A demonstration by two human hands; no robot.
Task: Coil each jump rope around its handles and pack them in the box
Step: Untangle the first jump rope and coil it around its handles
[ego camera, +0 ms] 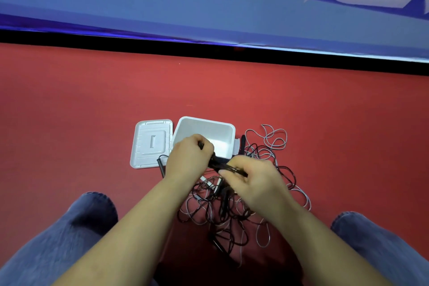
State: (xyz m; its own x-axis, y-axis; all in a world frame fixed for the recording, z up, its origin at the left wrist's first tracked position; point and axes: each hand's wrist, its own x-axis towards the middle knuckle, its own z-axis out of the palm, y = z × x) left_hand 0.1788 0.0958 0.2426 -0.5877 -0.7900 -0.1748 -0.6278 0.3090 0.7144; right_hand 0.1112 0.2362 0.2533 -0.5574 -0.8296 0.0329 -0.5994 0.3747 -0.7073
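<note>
Head view: person seated on red floor (92, 100), knees in blue jeans at both sides. Left hand (189, 155) grips black handles (214, 160), fingers curled tight round them. Right hand (251, 177) pinches thin black cord (232, 168) at the handles' near end. Both sit just in front of open white box (206, 130); lid (151, 144) lies beside it, to the left. Tangled ropes (232, 206), black & grey, sprawl on floor btwn knees. Cord looks light, springy, prob. slippery; best held by the stiff handles. Blue banner w/ white lettering (209, 7) stands behind.
</note>
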